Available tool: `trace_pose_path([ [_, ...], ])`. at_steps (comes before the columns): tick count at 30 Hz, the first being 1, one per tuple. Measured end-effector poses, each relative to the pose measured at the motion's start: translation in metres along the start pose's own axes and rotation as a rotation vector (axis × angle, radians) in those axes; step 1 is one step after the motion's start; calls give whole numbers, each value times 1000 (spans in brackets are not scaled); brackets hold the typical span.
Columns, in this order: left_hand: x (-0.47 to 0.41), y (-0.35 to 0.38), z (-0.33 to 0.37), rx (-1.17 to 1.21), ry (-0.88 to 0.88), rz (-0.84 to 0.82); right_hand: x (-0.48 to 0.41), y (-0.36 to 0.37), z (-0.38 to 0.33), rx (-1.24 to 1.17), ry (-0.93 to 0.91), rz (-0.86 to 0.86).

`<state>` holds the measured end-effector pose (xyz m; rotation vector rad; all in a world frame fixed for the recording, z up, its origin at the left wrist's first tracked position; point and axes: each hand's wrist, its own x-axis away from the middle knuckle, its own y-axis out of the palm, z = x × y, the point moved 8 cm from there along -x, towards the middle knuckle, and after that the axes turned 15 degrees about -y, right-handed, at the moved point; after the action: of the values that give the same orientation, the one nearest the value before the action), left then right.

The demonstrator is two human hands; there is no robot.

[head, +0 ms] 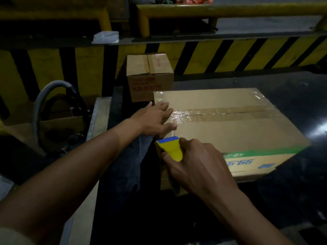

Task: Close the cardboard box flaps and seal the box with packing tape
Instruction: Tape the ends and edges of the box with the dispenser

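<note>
The smaller cardboard box (149, 75) at the back carries red print on its front face. The bottom line reads "KB-9007E", while the two lines above it are too blurred to read, as is the red word on its top flap. On the near side of the large cardboard box (230, 131), blue figures read roughly "99.99" from here. The white lettering on its green band is illegible.

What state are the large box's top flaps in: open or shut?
Shut: the flaps lie flat, edges meeting under clear tape.
</note>
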<state>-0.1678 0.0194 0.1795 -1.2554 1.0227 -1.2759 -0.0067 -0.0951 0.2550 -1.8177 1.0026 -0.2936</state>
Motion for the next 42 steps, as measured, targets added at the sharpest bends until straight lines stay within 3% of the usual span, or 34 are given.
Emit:
trace_pose_path([
  [5,-6,11,-8,6,61,30,2,1,-9,99,24,77],
  [12,-13,9,-10,74,153,113,-2,8,-12,215,44,55],
  [22,-15,10,-17,27,34,34,9,2,-29,219,78,81],
  [33,-18,13,-19,107,18,-26,37,13,-32,257,128,-35],
  [42,-13,11,-17,126,10,-33,41,8,-28,239,125,-18],
])
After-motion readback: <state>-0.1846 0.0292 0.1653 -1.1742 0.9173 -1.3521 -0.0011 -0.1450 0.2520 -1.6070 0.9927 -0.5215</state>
